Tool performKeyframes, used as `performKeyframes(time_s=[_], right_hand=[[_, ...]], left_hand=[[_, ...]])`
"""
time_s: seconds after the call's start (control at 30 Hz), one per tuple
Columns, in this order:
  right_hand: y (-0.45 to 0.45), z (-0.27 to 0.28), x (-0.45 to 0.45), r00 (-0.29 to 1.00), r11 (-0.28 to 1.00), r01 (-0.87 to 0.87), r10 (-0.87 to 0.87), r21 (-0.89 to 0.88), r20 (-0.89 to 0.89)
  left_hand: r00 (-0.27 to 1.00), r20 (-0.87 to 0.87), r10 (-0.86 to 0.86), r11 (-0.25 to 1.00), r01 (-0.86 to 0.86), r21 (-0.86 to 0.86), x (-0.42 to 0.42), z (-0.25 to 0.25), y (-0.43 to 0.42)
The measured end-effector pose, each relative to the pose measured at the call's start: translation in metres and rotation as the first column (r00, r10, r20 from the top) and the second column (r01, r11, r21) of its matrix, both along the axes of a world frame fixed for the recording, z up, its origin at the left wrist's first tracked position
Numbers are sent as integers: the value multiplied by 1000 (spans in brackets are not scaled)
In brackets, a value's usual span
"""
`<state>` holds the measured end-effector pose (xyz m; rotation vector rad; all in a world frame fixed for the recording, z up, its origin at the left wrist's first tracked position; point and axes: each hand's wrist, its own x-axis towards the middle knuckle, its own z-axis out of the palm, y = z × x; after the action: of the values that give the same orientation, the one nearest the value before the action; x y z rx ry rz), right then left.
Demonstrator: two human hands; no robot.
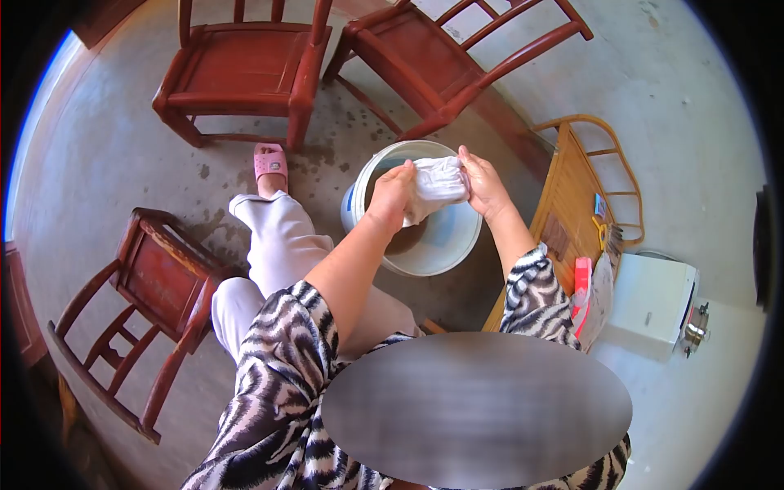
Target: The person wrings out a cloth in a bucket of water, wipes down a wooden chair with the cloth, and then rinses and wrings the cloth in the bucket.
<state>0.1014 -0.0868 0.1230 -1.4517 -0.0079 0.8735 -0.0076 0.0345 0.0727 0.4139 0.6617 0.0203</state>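
A folded white cloth is stretched between my two hands above a white bucket. My left hand is closed on the cloth's left end, thumb on top. At the other end my right hand grips it, thumb raised along the edge. Brownish water shows inside the bucket, partly hidden by the cloth and my left hand. The cloth's lower left corner hangs down over the bucket's opening.
Red wooden chairs stand beyond the bucket, and another red chair is at the left. To the right are a wooden bench with small items and a white box-shaped appliance. Wet spots mark the concrete floor.
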Motion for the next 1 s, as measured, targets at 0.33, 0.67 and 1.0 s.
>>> performKeyframes(time_s=[0.33, 0.67, 1.0], right_hand=[[16, -1, -18, 970, 992, -39, 66, -118, 232], [38, -36, -14, 289, 519, 168, 787, -838, 545], [10, 22, 24, 957, 954, -285, 277, -92, -87]], left_hand=[[998, -15, 59, 988, -56, 143, 8, -14, -3], [981, 51, -186, 981, 182, 74, 7, -18, -4], [866, 201, -459, 887, 434, 155, -6, 10, 6]])
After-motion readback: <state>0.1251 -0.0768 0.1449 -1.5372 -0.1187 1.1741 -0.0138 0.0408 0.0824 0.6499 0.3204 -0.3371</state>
